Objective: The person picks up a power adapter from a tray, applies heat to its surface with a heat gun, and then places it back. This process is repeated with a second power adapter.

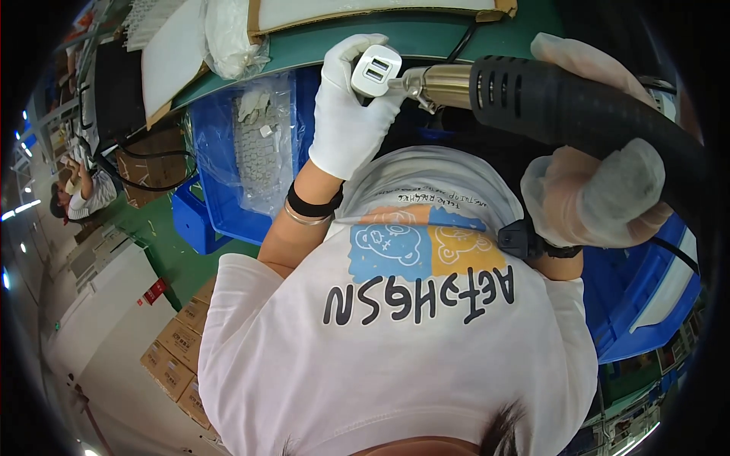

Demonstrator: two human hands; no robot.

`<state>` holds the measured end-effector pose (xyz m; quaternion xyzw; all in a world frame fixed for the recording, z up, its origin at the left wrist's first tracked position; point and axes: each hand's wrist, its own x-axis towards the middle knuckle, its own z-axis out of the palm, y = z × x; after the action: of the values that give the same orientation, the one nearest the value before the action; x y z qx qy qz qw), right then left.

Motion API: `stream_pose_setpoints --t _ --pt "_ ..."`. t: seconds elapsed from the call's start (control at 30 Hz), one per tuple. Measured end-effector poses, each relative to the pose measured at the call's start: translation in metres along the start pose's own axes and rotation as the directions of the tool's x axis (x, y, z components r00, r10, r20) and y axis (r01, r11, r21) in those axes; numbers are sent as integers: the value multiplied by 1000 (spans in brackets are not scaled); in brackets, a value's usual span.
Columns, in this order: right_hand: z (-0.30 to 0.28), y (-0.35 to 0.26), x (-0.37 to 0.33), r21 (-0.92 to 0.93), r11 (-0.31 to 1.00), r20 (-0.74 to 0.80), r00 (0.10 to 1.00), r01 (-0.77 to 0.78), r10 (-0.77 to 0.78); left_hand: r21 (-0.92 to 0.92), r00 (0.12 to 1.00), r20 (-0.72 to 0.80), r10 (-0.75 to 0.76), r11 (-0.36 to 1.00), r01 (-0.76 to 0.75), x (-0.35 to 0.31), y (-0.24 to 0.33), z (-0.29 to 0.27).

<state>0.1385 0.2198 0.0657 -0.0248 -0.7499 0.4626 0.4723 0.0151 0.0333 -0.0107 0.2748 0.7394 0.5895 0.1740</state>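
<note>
My left hand [342,133], in a white glove, is closed around a white USB charger [365,80] with two dark ports facing up. From the right, a black hot-air gun [551,102] points its metal nozzle at the charger's right edge. Whether the nozzle tip touches the charger, I cannot tell. My right hand [582,194], under a thin pale covering, wraps around the gun's black body. Its fingers show on the far side of the gun and its thumb on the near side. The gun's body hides the palm.
A green worktable [308,44] runs along the far side, bearing a cardboard tray [253,19] and a clear plastic bag [228,45]. Left, a blue crate [209,152] contains bagged white pieces. Another blue bin [616,334] stands right. Cartons [171,357] and a co-worker [91,194] are farther left.
</note>
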Motion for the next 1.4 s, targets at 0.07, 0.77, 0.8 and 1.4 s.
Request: stream_pose_setpoints --t 0.07,0.77,0.8,1.4 --pt "-1 -8 5 91 994 104 993 -65 56 -3 1000 -2 -3 1000 3 0 0 0" --pt "-14 12 11 157 987 176 982 47 -75 181 983 59 175 966 -183 2 0 -2" --pt "-21 20 12 185 981 206 974 52 -91 116 988 64 138 983 -145 1 1 -1" --pt "-26 17 -19 50 997 -480 874 -61 78 -802 814 557 -167 147 579 3 24 -19"
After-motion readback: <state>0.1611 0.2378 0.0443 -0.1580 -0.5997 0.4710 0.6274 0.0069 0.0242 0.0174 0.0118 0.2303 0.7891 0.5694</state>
